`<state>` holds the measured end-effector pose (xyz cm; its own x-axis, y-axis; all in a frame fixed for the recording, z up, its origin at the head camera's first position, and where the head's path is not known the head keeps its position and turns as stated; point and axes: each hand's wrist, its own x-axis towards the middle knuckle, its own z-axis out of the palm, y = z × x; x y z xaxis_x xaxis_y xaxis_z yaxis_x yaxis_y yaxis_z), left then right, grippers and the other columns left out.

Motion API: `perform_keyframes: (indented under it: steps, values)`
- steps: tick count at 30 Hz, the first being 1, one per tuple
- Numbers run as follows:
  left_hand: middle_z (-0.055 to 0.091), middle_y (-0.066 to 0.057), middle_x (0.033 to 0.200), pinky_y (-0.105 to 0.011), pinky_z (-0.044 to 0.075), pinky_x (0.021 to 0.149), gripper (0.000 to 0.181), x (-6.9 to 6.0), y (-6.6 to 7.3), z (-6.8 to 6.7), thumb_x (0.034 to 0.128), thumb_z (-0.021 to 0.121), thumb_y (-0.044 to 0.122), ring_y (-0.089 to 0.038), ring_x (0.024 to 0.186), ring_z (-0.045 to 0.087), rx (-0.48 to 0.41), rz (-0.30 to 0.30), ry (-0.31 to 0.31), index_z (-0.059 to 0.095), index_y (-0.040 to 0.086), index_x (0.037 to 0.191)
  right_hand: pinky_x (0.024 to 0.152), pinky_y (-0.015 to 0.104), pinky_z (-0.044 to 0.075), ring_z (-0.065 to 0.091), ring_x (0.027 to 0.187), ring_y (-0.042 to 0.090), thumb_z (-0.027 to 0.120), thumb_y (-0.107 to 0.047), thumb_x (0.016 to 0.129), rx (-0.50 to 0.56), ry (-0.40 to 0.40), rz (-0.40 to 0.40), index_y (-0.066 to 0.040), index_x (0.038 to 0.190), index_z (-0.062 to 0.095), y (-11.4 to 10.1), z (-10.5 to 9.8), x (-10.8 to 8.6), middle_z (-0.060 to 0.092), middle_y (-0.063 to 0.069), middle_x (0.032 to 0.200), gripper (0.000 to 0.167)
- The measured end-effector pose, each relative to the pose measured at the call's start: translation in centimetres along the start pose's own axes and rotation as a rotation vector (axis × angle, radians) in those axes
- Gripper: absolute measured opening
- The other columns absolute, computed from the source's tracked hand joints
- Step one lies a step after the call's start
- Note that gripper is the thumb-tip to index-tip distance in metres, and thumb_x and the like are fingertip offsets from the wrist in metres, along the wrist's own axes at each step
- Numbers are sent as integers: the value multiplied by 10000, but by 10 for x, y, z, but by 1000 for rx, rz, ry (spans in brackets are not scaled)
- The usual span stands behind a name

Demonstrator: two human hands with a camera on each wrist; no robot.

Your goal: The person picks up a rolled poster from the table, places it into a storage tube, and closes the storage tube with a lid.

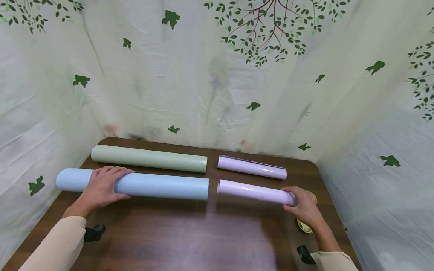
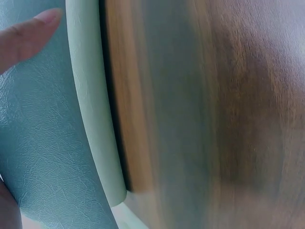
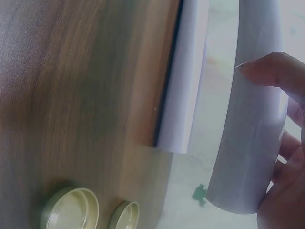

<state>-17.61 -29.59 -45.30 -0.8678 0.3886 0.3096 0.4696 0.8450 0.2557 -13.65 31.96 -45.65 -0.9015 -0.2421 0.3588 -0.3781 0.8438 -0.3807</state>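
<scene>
My left hand [image 1: 103, 187] grips a light blue roll [image 1: 162, 186] near its left part, thumb on the near side and fingers over the top. In the left wrist view the blue roll [image 2: 57, 138] fills the left side, a thumb lying across it. My right hand [image 1: 304, 206] holds a lilac roll [image 1: 254, 191] by its right end; the right wrist view shows the thumb on this roll [image 3: 252, 129] and fingers behind. Both held rolls appear raised off the table. Behind them lie a pale green roll [image 1: 149, 158] and a second lilac roll [image 1: 251, 167].
The brown wooden table [image 1: 190, 241] ends at a pale cloth backdrop [image 1: 190, 75] with printed leaves. Near the right hand stand two gold round containers, one dish [image 3: 71, 210] beside a smaller-looking one [image 3: 126, 215]. Dark wrist devices [image 1: 95, 233] sit at both wrists.
</scene>
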Motion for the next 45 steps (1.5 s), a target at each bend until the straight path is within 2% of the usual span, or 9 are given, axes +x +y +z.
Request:
perform_keyframes:
  steps: [7, 18, 22, 28, 34, 45]
  values:
    - [619, -146, 1126, -578, 274, 848, 757, 3, 6, 2, 518, 928, 289, -380, 1041, 476, 12, 26, 16, 612, 132, 1187, 766, 451, 395, 635, 882, 287, 846, -31, 640, 31, -53, 53, -61, 1065, 678, -10, -1, 2, 695, 94, 1005, 458]
    - [611, -147, 1131, -576, 270, 837, 757, 7, 8, 1, 527, 929, 288, -382, 1050, 462, -11, 8, 21, 602, 143, 1194, 738, 449, 451, 629, 873, 278, 856, -18, 623, 38, -43, 34, -50, 1060, 681, -14, 9, 1, 695, 93, 999, 471]
    - [612, -157, 1135, -582, 269, 846, 759, 9, 9, 0, 529, 928, 300, -387, 1052, 466, -1, 13, 15, 604, 132, 1195, 756, 456, 423, 624, 866, 281, 850, -16, 622, 53, -43, 22, -45, 1059, 680, -15, 13, 3, 694, 95, 994, 470]
    - [615, -159, 1136, -584, 272, 852, 755, 9, 11, 0, 531, 929, 293, -386, 1059, 470, 4, 12, 11, 608, 126, 1194, 802, 482, 371, 618, 913, 301, 846, -36, 639, 42, -72, 60, -49, 1066, 679, -20, 19, 3, 689, 99, 1012, 459]
    - [618, -154, 1129, -578, 270, 850, 759, 10, 14, 3, 520, 935, 284, -379, 1059, 477, 7, 21, 20, 614, 128, 1190, 816, 507, 367, 616, 910, 307, 842, -53, 648, 7, -75, 35, -51, 1062, 676, -26, 19, 6, 680, 104, 1010, 447]
    - [613, -157, 1136, -592, 262, 861, 756, 12, 16, 1, 525, 933, 276, -382, 1075, 470, 15, 10, 8, 612, 124, 1191, 794, 472, 385, 618, 942, 298, 861, -82, 645, -19, -88, -23, -62, 1071, 685, -38, 22, 14, 666, 80, 1017, 461]
